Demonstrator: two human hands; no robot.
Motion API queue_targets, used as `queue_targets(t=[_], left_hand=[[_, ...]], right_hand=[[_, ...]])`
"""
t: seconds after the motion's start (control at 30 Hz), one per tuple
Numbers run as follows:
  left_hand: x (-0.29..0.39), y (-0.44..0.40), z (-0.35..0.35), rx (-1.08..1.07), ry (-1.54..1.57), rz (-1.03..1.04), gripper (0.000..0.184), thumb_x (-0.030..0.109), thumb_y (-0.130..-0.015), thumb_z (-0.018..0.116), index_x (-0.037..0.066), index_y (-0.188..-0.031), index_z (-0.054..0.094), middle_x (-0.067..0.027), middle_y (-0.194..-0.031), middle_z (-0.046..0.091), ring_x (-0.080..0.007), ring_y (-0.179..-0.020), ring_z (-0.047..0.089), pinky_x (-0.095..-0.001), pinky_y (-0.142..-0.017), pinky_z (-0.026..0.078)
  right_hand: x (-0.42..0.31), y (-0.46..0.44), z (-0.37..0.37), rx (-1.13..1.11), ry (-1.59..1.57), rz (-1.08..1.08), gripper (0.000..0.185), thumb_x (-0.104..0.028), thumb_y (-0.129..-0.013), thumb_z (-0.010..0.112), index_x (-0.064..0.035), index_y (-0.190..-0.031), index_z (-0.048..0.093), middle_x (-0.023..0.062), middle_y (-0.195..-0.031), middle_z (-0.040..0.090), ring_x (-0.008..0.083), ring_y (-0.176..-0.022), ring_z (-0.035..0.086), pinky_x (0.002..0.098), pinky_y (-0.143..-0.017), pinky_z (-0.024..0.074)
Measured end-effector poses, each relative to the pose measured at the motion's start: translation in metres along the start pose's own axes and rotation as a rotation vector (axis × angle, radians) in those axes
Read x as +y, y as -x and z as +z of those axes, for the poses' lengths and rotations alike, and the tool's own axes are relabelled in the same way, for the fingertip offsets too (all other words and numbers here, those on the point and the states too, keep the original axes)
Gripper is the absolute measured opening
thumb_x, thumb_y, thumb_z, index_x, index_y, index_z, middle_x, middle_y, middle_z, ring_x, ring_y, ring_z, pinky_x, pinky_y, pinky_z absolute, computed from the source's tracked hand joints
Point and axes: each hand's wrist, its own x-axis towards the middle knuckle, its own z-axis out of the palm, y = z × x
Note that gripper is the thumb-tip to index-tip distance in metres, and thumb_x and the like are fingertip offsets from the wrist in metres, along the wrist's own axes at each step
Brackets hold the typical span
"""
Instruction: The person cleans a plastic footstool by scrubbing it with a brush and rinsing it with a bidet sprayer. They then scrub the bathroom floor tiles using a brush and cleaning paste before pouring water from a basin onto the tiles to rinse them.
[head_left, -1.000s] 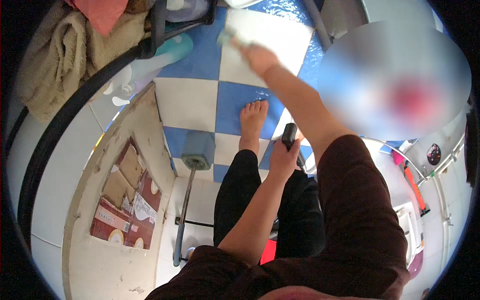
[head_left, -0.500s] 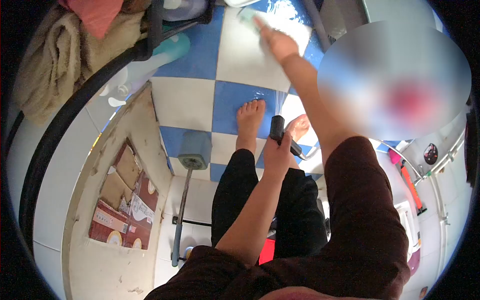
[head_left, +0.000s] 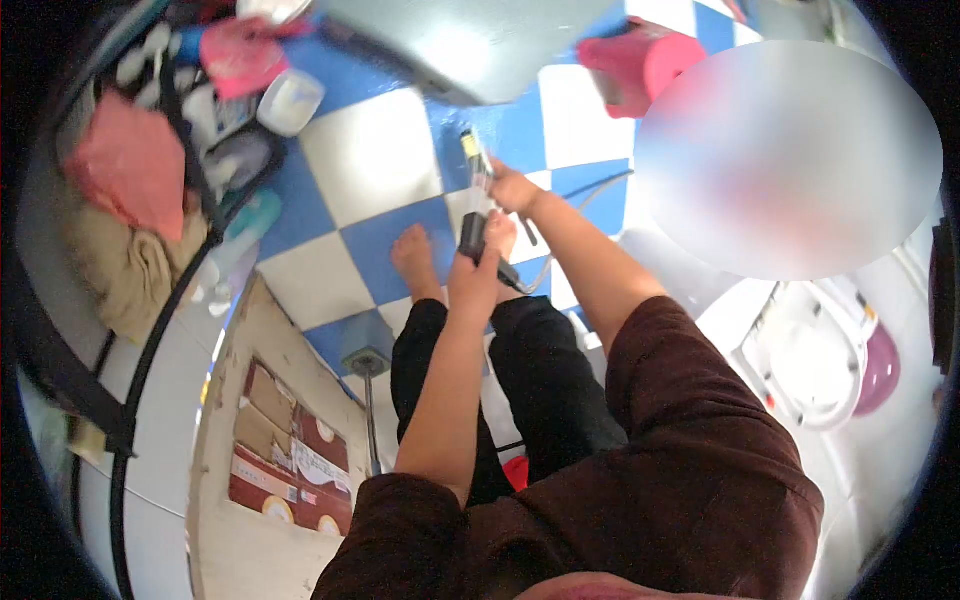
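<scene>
My left hand (head_left: 474,284) is wrapped round a black shower head (head_left: 472,236), whose pale hose bends away to the right. Water streams forward from it onto a slim, handled tool (head_left: 470,146) with a yellowish and dark end. My right hand (head_left: 514,189) grips that tool just ahead of the shower head. Blur hides its exact kind. Below both hands are my bare feet on the wet blue and white tiled floor (head_left: 390,235).
A grey box-like object (head_left: 480,55) lies ahead and a pink bin (head_left: 645,68) stands beyond. At left are a black rack (head_left: 150,390) with cloths and bottles, and a long-handled mop (head_left: 368,358). White and pink basins (head_left: 878,370) sit at right.
My right hand has drawn back from the far floor to near the shower head, turning the tool into the water. My left hand still holds the shower head. The view has shifted right.
</scene>
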Motion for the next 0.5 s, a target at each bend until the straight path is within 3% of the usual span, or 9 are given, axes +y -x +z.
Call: queue_targets(t=[0.07, 0.13, 0.2, 0.23, 0.27, 0.33, 0.37, 0.4, 0.5], left_hand=[[-0.023, -0.003, 0.021, -0.038, 0.007, 0.095, 0.032, 0.027, -0.089, 0.056, -0.002, -0.102, 0.053, -0.0069, -0.081, 0.059, -0.0116, -0.057, 0.057, -0.0222, -0.049, 0.048], [-0.012, 0.009, 0.037, -0.023, -0.014, 0.081, 0.024, 0.027, -0.090, 0.056, 0.003, -0.095, 0.057, -0.0020, -0.075, 0.058, -0.0100, -0.059, 0.056, -0.0240, -0.051, 0.048], [0.012, 0.025, 0.049, -0.134, 0.013, 0.004, 0.032, 0.027, -0.088, 0.056, -0.003, -0.098, 0.059, -0.0097, -0.082, 0.062, -0.0177, -0.074, 0.059, -0.0320, -0.068, 0.046], [0.036, 0.044, 0.056, -0.147, 0.035, -0.037, 0.028, 0.028, -0.089, 0.056, 0.000, -0.091, 0.059, -0.0063, -0.076, 0.060, -0.0139, -0.069, 0.056, -0.0299, -0.062, 0.045], [0.061, 0.061, 0.060, -0.189, -0.008, -0.072, 0.025, 0.028, -0.090, 0.055, 0.003, -0.091, 0.058, -0.0047, -0.076, 0.058, -0.0119, -0.067, 0.055, -0.0276, -0.060, 0.045], [0.081, 0.075, 0.075, -0.188, -0.087, -0.120, 0.029, 0.032, -0.090, 0.055, 0.005, -0.101, 0.057, -0.0028, -0.083, 0.060, -0.0114, -0.069, 0.058, -0.0237, -0.059, 0.052], [0.096, 0.088, 0.084, -0.182, -0.129, -0.132, 0.031, 0.033, -0.090, 0.054, 0.005, -0.105, 0.056, -0.0035, -0.088, 0.060, -0.0116, -0.074, 0.057, -0.0243, -0.062, 0.053], [0.110, 0.098, 0.094, -0.171, -0.167, -0.140, 0.034, 0.033, -0.090, 0.054, 0.006, -0.109, 0.054, -0.0043, -0.094, 0.059, -0.0118, -0.080, 0.057, -0.0248, -0.065, 0.054], [0.119, 0.099, 0.125, -0.261, -0.246, -0.174, 0.035, 0.032, -0.091, 0.052, 0.008, -0.117, 0.048, -0.0048, -0.106, 0.057, -0.0166, -0.097, 0.057, -0.0350, -0.077, 0.050]], right_hand=[[-0.031, 0.066, -0.035, -0.024, -0.209, 0.123, 0.061, -0.035, -0.091, 0.043, -0.0040, -0.141, 0.023, 0.0285, -0.098, 0.061, 0.0354, -0.090, 0.062, 0.0399, -0.080, 0.0484], [-0.021, 0.105, -0.051, 0.111, -0.225, 0.172, 0.060, -0.034, -0.089, 0.047, -0.0037, -0.138, 0.029, 0.0282, -0.099, 0.061, 0.0357, -0.092, 0.061, 0.0396, -0.082, 0.0476], [0.002, 0.139, -0.057, 0.316, -0.174, 0.146, 0.057, -0.035, -0.086, 0.050, -0.0038, -0.133, 0.038, 0.0274, -0.100, 0.061, 0.0373, -0.095, 0.060, 0.0395, -0.085, 0.0459], [0.010, 0.159, -0.060, 0.447, -0.154, 0.138, 0.053, -0.035, -0.085, 0.052, -0.0046, -0.128, 0.046, 0.0269, -0.100, 0.061, 0.0384, -0.097, 0.058, 0.0396, -0.088, 0.0447], [0.007, 0.188, -0.072, 0.442, -0.209, 0.159, 0.049, -0.035, -0.084, 0.052, -0.0061, -0.124, 0.049, 0.0268, -0.100, 0.061, 0.0383, -0.098, 0.058, 0.0402, -0.088, 0.0440], [0.003, 0.237, -0.101, 0.436, -0.318, 0.193, 0.041, -0.034, -0.084, 0.052, -0.0092, -0.117, 0.057, 0.0265, -0.101, 0.061, 0.0381, -0.100, 0.057, 0.0414, -0.089, 0.0425], [0.020, 0.242, -0.100, 0.572, -0.161, 0.275, 0.031, -0.033, -0.084, 0.053, -0.0114, -0.103, 0.062, 0.0253, -0.101, 0.061, 0.0369, -0.099, 0.057, 0.0435, -0.088, 0.0406], [0.049, 0.239, -0.096, 0.678, -0.124, 0.259, 0.030, -0.032, -0.083, 0.053, -0.0099, -0.102, 0.062, 0.0250, -0.102, 0.060, 0.0364, -0.099, 0.057, 0.0438, -0.088, 0.0403], [0.109, 0.242, -0.103, 0.876, -0.171, 0.267, 0.026, -0.025, -0.083, 0.053, -0.0051, -0.098, 0.060, 0.0249, -0.101, 0.059, 0.0369, -0.098, 0.056, 0.0450, -0.086, 0.0398]])
